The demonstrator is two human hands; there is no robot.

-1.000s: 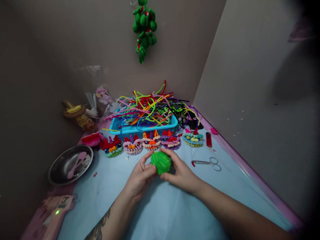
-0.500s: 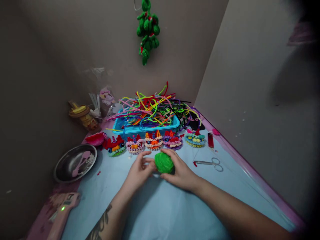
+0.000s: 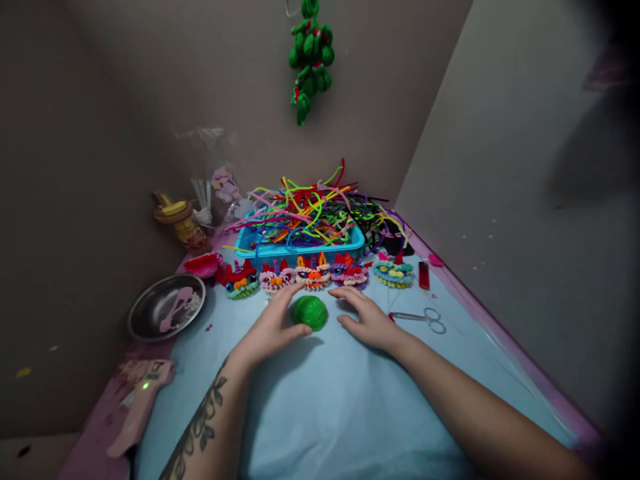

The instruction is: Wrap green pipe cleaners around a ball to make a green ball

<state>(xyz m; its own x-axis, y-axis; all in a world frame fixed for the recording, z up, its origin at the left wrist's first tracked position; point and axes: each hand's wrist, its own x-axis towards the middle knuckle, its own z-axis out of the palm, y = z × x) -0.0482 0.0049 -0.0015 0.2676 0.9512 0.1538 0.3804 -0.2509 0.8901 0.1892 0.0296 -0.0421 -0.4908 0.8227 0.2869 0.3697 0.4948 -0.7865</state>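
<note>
A round, shiny green ball [image 3: 310,313] sits on the light blue cloth [image 3: 320,400]; whether it is wound yarn or a soft lump I cannot make out. My left hand [image 3: 274,323] is curved along the ball's left side, thumb and fingers apart. Its thumb reaches just in front of the ball, and I cannot tell if it touches. On the other side, my right hand [image 3: 369,320] is open and a small gap away, fingers pointing at the ball. Behind them stands a row of several colourful fuzzy monster faces [image 3: 314,272].
A blue tray [image 3: 300,253] heaped with pipe cleaners [image 3: 310,213] stands at the back. Scissors [image 3: 417,317] and a red lighter [image 3: 424,275] lie right. To the left are a metal bowl [image 3: 140,307] and a pink glue gun [image 3: 143,407]. A green bundle [image 3: 311,60] hangs above.
The right hand has let go of the green ball and drawn back to the right. The ball now rests on the cloth, and the left hand has opened wider beside it. The view has shifted slightly.
</note>
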